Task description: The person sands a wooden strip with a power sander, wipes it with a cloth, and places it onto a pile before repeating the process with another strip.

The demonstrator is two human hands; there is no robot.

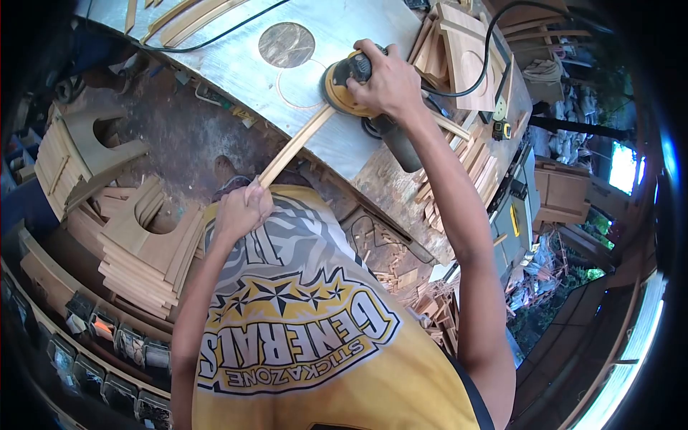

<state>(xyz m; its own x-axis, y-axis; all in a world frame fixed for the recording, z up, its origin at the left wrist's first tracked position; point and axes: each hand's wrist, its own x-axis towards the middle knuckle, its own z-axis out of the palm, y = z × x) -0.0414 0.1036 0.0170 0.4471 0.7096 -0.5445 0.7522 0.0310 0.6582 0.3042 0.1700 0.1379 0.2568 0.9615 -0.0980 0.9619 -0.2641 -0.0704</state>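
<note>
My right hand (387, 79) is closed around the top of a yellow and black power sander (347, 82), whose dark dust canister points down toward the table's near side. Under the sander's edge lies the far end of a narrow wooden strip (294, 147). The strip's near end is gripped in my left hand (244, 208), close to my shirt. Both rest over a pale, worn work board (365, 136) with a round dark patch and a circular mark. The sander's pad underside is hidden.
Stacked cut wooden panels (143, 251) stand on the left, above a row of bins (118, 340). Wood pieces (462, 54) and a tape measure (502, 130) lie at the right of the table. A black cable (487, 61) loops beside the sander.
</note>
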